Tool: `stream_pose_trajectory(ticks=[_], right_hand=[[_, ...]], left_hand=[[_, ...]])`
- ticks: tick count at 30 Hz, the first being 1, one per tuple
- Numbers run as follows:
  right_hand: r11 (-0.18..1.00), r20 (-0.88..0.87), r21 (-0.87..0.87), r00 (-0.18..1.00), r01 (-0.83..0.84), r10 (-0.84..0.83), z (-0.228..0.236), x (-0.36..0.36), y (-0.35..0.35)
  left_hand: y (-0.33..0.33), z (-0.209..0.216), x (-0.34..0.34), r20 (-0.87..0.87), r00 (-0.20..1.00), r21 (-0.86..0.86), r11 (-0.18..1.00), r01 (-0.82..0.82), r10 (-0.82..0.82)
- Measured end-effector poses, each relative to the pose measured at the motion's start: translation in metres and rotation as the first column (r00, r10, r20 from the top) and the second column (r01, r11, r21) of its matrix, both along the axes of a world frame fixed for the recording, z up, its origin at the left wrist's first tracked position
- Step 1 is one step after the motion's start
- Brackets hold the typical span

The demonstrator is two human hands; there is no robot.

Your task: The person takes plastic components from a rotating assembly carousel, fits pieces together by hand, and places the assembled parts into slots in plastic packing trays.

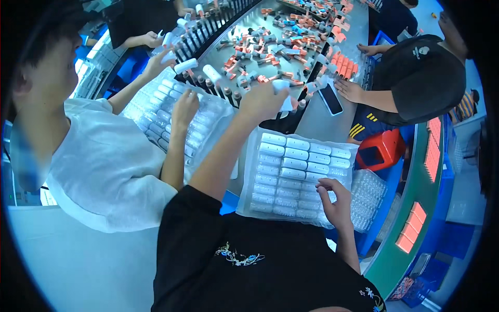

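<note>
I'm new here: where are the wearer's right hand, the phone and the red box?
Right hand (pixel 338 203): head view, mid-hand.
Phone (pixel 331 99): head view, its screen.
Red box (pixel 389 148): head view, its red shell.

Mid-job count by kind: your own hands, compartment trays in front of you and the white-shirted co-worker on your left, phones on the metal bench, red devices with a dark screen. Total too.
Own: left hand, right hand: 2
Trays: your tray, co-worker's tray: 2
Phone: 1
Red device: 1
Total: 6
</note>
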State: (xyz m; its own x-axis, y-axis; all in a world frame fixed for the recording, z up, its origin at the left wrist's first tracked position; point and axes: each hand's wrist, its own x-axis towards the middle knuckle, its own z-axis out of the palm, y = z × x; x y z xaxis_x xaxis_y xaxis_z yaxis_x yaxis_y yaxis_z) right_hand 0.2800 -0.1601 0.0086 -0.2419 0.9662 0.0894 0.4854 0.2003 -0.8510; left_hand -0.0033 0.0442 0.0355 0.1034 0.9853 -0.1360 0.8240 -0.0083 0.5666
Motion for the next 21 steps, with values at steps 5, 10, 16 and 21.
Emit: stream_pose_trajectory(ticks=[5,10,16,21], right_hand=[[1.0,0.048,-0.026,0.999,-0.007,0.008,0.001,0.002,-0.001],[0.998,0.08,0.018,0.995,-0.055,0.053,0.009,-0.005,0.002],[0.999,0.142,0.044,0.99,-0.023,0.017,-0.002,0.013,0.0],[0.984,0.325,0.122,0.932,0.127,-0.16,-0.024,0.044,0.005]], left_hand=[[0.012,-0.034,0.005,-0.057,0.938,0.042,0.94,-0.339,0.341],[0.01,-0.047,-0.013,-0.367,0.868,0.25,0.934,-0.255,0.335],[-0.033,-0.038,-0.046,-0.215,0.915,0.166,0.937,-0.309,0.34],[-0.077,-0.021,-0.018,0.214,0.977,0.13,0.991,-0.009,-0.019]])
